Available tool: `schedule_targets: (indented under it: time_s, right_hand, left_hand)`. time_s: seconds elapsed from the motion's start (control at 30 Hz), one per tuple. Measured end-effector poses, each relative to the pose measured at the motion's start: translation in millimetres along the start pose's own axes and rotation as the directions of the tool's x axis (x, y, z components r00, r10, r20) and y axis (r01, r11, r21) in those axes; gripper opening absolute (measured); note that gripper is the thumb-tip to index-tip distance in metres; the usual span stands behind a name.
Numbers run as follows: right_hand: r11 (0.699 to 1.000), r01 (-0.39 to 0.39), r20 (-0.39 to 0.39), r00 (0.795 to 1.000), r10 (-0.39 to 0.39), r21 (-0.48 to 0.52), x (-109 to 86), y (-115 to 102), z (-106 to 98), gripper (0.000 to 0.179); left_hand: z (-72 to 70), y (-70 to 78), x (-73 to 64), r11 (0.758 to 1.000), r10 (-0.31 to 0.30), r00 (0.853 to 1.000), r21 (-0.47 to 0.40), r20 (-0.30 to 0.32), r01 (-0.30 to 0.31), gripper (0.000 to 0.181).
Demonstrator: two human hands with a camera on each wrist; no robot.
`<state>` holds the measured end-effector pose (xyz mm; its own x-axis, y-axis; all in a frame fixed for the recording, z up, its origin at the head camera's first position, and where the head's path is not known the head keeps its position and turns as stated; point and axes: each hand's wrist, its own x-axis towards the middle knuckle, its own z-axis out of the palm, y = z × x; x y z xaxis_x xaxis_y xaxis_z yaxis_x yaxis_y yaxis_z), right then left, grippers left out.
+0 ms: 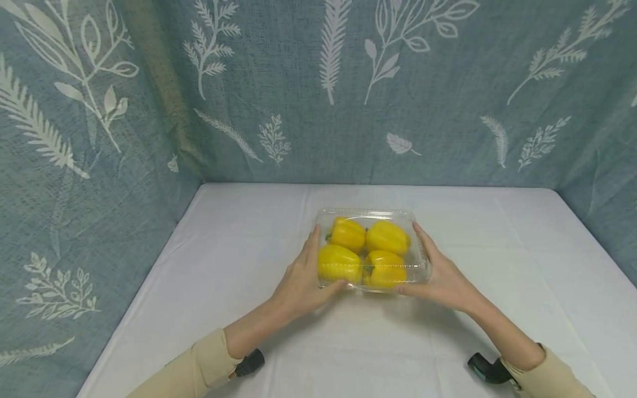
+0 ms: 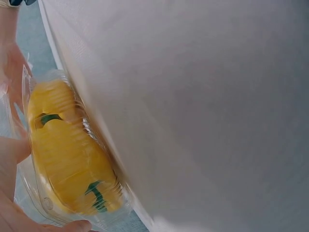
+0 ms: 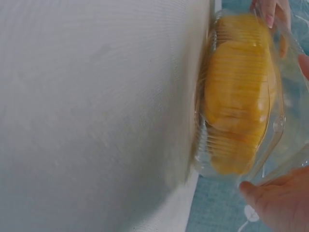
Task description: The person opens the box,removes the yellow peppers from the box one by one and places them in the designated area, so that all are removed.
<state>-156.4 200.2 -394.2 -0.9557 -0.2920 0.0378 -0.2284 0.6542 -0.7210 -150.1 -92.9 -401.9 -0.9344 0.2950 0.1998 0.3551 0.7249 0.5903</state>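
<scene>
A clear plastic clamshell box [image 1: 368, 213] with ribbed sides is on the white table, with several yellow bell peppers [image 1: 387, 237] inside. My left hand [image 1: 301, 282] grips its left side, fingers along the side wall and thumb at the near edge. On the opposite side my right hand [image 1: 445, 282] holds it the same way, its thumb at the near right corner. Green stems [image 2: 96, 195] show through the ribbed wall in the left wrist view. In the right wrist view, my right thumb [image 3: 251, 191] touches the box's rim near a corner.
White cloth covers the table [image 1: 239, 237]. Blue-green curtains [image 1: 298, 127] with white leaf prints hang behind it and at both sides. Black wrist-worn devices [image 1: 250, 363] show at both beige sleeves [image 1: 199, 359].
</scene>
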Motion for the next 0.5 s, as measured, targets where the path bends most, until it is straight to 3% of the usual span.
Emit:
schedule_targets:
  time_s: [0.2,0.5]
  right_hand:
    - [1.0,0.001,0.017,1.0,-0.001,0.002,-0.6,0.7,-1.3,0.126]
    - [0.999,-0.004,0.037,0.999,0.002,0.04,-0.1,1.0,-2.0,0.126]
  left_hand:
    - [-1.1,-2.3,-1.2,1.0,0.007,1.0,0.006,0.006,-0.007,0.108]
    - [-3.3,-1.5,-2.1,0.999,-0.045,0.998,-0.008,0.045,0.045,0.109]
